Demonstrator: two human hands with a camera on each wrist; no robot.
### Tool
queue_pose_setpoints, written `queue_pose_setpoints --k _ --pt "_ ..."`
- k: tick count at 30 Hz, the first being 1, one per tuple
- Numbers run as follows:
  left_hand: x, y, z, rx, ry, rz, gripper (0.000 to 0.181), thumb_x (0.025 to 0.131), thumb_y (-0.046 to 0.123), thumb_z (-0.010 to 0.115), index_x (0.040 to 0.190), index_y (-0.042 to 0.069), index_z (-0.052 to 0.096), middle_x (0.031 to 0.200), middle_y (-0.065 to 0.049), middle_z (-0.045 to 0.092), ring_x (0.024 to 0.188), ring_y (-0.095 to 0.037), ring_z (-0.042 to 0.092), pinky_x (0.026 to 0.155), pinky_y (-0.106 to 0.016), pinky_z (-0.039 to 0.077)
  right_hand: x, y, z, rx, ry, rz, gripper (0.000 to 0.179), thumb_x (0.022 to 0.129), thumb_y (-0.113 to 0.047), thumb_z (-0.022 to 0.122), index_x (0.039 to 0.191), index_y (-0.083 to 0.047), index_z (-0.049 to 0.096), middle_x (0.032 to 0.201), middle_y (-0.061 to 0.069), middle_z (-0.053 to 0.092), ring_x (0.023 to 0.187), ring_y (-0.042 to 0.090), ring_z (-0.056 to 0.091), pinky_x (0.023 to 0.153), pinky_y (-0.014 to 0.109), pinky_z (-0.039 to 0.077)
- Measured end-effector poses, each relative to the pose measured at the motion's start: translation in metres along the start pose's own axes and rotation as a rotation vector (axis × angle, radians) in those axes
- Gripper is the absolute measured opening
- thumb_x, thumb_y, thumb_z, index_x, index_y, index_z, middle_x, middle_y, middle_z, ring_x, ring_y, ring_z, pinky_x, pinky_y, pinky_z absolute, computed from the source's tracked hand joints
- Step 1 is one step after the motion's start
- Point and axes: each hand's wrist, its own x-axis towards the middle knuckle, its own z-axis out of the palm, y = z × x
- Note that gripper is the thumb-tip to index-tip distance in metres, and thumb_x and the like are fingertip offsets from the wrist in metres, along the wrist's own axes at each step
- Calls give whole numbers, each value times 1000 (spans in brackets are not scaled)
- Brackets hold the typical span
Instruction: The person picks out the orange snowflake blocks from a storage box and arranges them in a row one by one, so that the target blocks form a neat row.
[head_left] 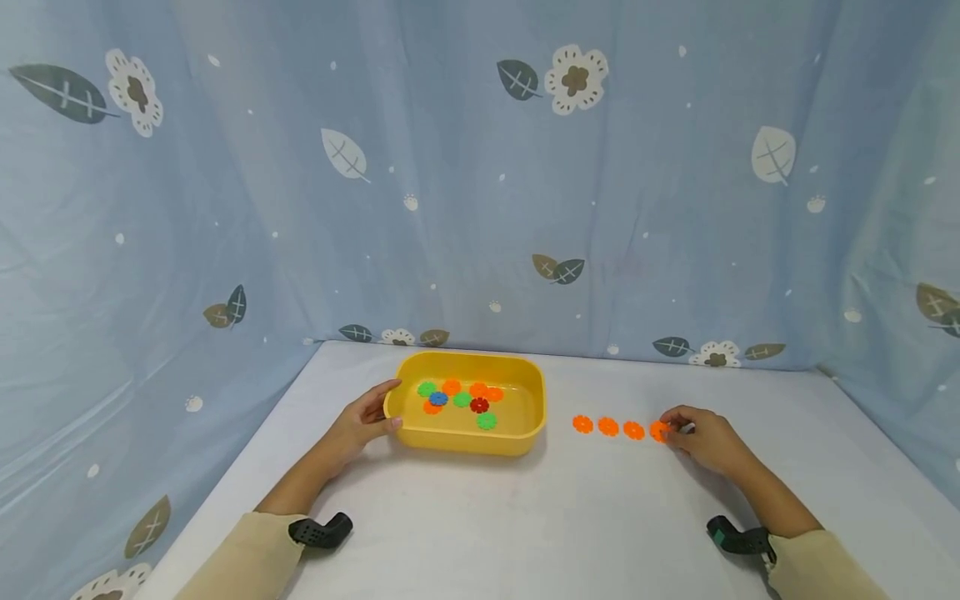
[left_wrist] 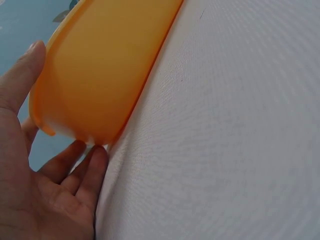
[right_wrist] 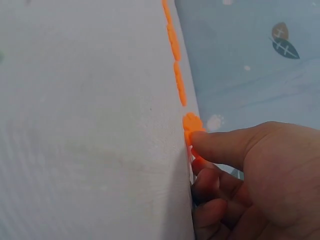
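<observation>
At the left end of a yellow plastic tub (head_left: 465,442), my left hand (head_left: 354,427) grips the rim and wall. In the left wrist view its thumb and fingers lie round the tub's end. Several flower-shaped plastic discs lie inside, among them a green disc (head_left: 487,421), a blue disc (head_left: 438,398) and a red disc (head_left: 479,405). My right hand (head_left: 705,439) pinches an orange flower-shaped disc (right_wrist: 192,122) between thumb and forefinger, its far edge tilted up off the table. Three more orange discs (head_left: 608,427) lie flat in a row to its left.
A white cloth (head_left: 510,517) covers the table. Behind and at both sides hangs a blue curtain (head_left: 465,208) with leaf and flower prints. Each wrist wears a black camera band, such as the left one (head_left: 321,532).
</observation>
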Motion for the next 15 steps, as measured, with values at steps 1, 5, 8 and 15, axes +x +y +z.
queue_pose_setpoints --k 1,5,8,15 --pt "0 0 0 -1 0 -1 68 90 17 70 150 19 37 147 -21 41 131 -35 43 102 -38 42 0 0 0 -6 0 0 23 88 -8 68 110 0 65 93 6 61 76 19 57 59 31 50" --pt "0 -1 1 -3 0 -4 68 90 17 70 150 18 37 147 -21 41 131 -35 43 102 -37 43 -1 -1 0 -39 -2 -8 22 89 -10 68 108 0 66 93 5 62 79 21 57 64 34 49" --pt "0 -1 1 -2 -2 -5 68 90 17 70 150 18 37 148 -21 40 132 -35 42 103 -38 42 -1 -1 1 -63 -3 1 19 89 -10 68 106 -2 67 92 3 62 80 20 56 66 34 48" --pt "0 -1 0 0 0 -1 66 92 15 68 150 18 37 148 -21 39 133 -35 41 104 -40 40 1 -3 2 -84 9 10 15 89 -11 68 102 -3 68 89 2 61 79 20 55 64 34 46"
